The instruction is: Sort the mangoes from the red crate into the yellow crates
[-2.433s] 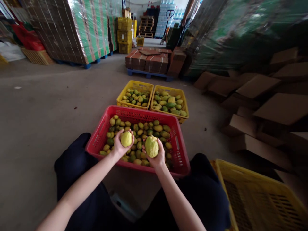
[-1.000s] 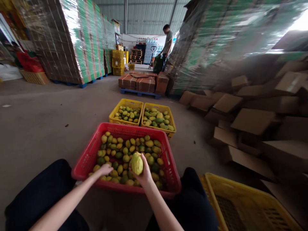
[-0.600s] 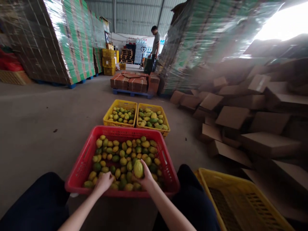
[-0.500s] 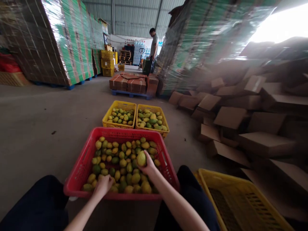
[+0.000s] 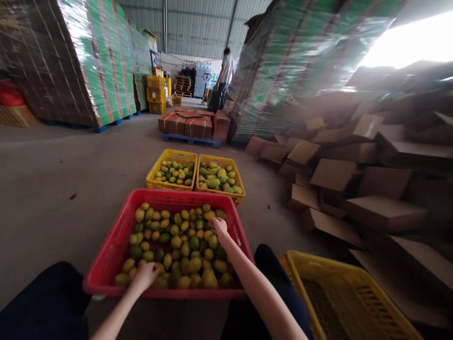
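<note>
A red plastic basket [image 5: 101, 257] in front of me holds many oval yellow-green fruits [image 5: 194, 265], some tinted orange. Over its front left part is my left hand [image 5: 144, 277], fingers curled in close to the fruits; whether anything is inside them is hidden. Toward the basket's right side, my right hand [image 5: 219, 227] hovers above the fruits with loosely bent fingers apart and no fruit showing in them. Behind the basket stand a left yellow crate [image 5: 151, 180] and a right yellow crate [image 5: 238, 182], both holding similar, larger-looking fruits.
A yellow crate [image 5: 354, 278] stands by my right knee. Flattened and open cardboard boxes [image 5: 332, 174] are heaped on the right. Beyond the crates, brown cartons [image 5: 198, 127] sit on a blue pallet [image 5: 191, 140]. Wrapped stacks [image 5: 109, 71] rise nearby. A person [image 5: 223, 78] stands in the back.
The yellow-green fruit that was in my right hand is gone from it, and that hand now reaches slightly farther over the basket. My left hand stays curled. The person at the back has turned.
</note>
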Motion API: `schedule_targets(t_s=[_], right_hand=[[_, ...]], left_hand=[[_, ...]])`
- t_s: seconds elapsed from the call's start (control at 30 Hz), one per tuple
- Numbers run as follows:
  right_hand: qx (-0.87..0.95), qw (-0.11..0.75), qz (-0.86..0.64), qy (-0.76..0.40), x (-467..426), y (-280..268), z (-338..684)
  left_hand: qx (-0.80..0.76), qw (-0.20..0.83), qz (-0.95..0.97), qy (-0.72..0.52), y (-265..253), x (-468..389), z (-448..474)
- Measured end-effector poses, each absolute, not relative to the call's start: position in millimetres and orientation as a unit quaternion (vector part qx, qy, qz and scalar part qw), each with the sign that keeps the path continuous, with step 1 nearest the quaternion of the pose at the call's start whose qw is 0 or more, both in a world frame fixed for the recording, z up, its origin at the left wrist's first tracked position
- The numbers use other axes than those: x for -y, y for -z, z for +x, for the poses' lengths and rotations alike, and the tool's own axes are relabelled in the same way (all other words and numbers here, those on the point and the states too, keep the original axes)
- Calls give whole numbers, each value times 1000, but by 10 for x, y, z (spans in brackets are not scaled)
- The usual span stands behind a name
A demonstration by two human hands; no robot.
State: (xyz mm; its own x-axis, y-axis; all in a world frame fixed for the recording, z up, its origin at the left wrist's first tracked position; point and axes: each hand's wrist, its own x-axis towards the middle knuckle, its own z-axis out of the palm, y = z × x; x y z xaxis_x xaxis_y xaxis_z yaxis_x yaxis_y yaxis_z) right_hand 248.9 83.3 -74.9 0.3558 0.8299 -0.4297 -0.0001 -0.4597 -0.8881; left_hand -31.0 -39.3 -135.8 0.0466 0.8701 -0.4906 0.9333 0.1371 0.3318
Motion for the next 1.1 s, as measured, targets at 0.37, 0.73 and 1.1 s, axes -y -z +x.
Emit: schedule_targets(t_s=[0.37, 0.73, 1.1], right_hand=[[385, 210, -801, -407, -647, 1218, 2796], [419, 237, -781, -397, -429, 1122, 2480], [216, 453, -413, -760, -288, -329, 2284]], left_hand=[[-693, 310, 650, 36, 1287, 436, -348], [-689, 327, 645, 36, 1259, 451, -368], [-632, 396, 658, 107, 1186, 407, -336]])
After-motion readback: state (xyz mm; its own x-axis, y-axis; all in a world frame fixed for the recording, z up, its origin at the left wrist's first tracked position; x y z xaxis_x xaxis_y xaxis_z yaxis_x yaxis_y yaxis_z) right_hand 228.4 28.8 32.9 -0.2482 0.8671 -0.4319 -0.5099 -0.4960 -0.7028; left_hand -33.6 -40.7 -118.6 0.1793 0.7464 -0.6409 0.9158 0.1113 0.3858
